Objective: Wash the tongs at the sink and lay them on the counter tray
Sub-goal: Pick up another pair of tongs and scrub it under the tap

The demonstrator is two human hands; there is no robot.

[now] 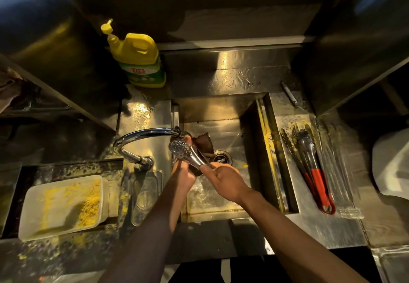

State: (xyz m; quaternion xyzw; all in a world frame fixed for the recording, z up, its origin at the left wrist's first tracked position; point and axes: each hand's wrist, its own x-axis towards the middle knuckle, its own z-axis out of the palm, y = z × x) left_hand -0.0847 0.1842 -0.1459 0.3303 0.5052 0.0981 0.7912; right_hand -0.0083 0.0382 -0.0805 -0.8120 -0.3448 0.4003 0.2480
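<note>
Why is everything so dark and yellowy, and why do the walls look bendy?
Head view: dim warm light, with bright glare on the wet sink rim and the faucet; the corners sink into shadow; the wide-angle lens bows straight edges; the tongs in the right hand look slightly blurred.

I see two bare forearms, no sleeves on either. The left hand (184, 173) and right hand (223, 183) wear no gloves.

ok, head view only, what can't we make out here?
- Tongs: handles hidden inside the right hand.
- Dark cloth: mostly behind the tongs and the left hand.
- Water flow at the faucet spout: hidden by the tongs head.
- Red-handled tongs on the tray: count unclear, overlapping and dim.
</note>
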